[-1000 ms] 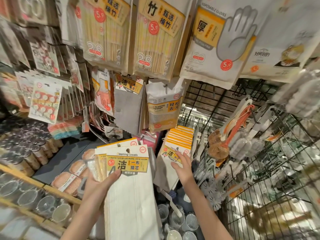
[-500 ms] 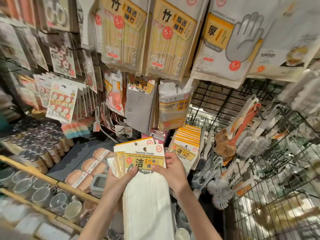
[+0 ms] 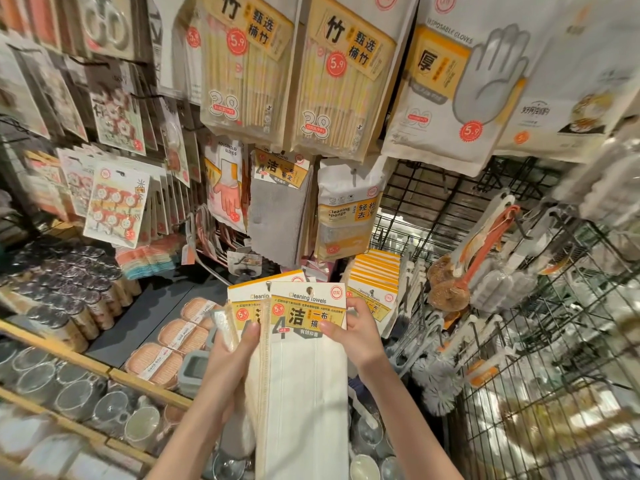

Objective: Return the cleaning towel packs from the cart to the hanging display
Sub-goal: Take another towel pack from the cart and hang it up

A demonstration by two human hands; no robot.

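I hold a fanned stack of white cleaning towel packs with yellow header cards (image 3: 304, 368) at centre. My left hand (image 3: 232, 362) grips the stack from the left, thumb on the front card. My right hand (image 3: 356, 334) pinches the front pack's right edge at its header. Behind my right hand, a row of the same yellow-topped towel packs (image 3: 375, 275) hangs on a display hook. A grey towel pack (image 3: 278, 216) hangs higher up on the display.
Chopstick packs (image 3: 249, 64) and a disposable gloves bag (image 3: 460, 84) hang overhead. A cleaning sponge pack (image 3: 346, 216) hangs beside the grey towel. A black wire grid (image 3: 540, 341) with brushes (image 3: 464, 265) stands to the right. Glass cups (image 3: 69, 386) and tins (image 3: 69, 289) fill shelves on the left.
My right hand left the hanging row of towel packs and came across to take the front pack's edge. The stack in my left hand rose a little.
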